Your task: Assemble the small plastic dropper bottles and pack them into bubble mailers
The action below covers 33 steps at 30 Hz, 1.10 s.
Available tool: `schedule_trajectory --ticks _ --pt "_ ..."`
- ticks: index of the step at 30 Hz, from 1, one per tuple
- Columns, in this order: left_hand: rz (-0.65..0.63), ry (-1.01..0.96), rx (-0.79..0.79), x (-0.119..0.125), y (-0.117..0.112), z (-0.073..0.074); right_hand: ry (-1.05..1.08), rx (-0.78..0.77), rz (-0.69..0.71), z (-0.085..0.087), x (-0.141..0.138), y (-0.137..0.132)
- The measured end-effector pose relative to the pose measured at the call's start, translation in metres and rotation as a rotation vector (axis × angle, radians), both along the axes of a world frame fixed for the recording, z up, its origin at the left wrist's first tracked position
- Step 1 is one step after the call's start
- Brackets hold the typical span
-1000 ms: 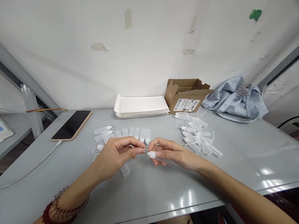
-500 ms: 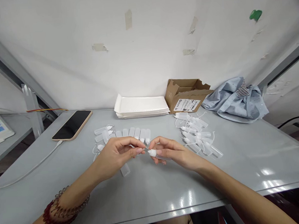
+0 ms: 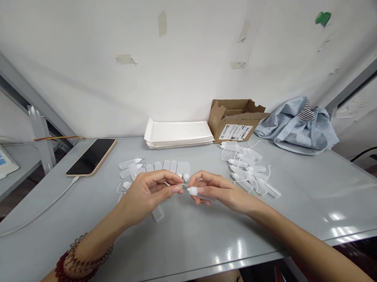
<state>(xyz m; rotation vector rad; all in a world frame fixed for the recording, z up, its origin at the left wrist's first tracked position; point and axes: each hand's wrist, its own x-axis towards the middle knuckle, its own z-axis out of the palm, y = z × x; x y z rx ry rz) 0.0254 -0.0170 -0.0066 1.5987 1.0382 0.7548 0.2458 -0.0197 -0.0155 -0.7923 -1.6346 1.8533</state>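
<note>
In my right hand (image 3: pixel 210 189) is a small translucent squeeze bottle (image 3: pixel 193 191) with a white top and a thin metal needle tip pointing left. Thumb and fingers close round its body. My left hand (image 3: pixel 161 188) pinches at the end of that needle; a tiny pale piece shows at the fingertips, too small to name. Behind both hands stands a row of similar bottles (image 3: pixel 166 165). More bottles with white tops (image 3: pixel 133 168) lie on the left, partly hidden by my left hand. Under that hand another bottle (image 3: pixel 158 213) lies on the grey table (image 3: pixel 187 246).
At right lies a pile of needle-tip bottles (image 3: pixel 250 171) with thin white straps. Along the wall are stacked white trays (image 3: pixel 178 133), an open cardboard box (image 3: pixel 234 121) and a blue patterned cloth (image 3: pixel 298 129). A phone (image 3: pixel 91 157) with a charging cable (image 3: pixel 46 209) sits at left.
My hands have hardly moved. The bottle in my right hand has shifted slightly right, and more of its needle shows beside my left fingertips.
</note>
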Motion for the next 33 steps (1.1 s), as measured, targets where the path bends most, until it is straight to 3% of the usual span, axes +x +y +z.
schedule_trajectory --ticks 6,13,33 --pt "-0.008 0.052 0.051 0.0015 0.0001 0.0013 -0.014 -0.001 -0.009 0.0 -0.0008 -0.0004" --pt "-0.028 0.158 0.231 0.0022 0.0002 -0.0002 -0.043 -0.006 0.009 -0.0058 0.0026 0.0015" --pt "-0.136 0.181 0.242 0.0043 -0.001 -0.0049 -0.015 -0.082 0.088 -0.0081 0.0044 0.0035"
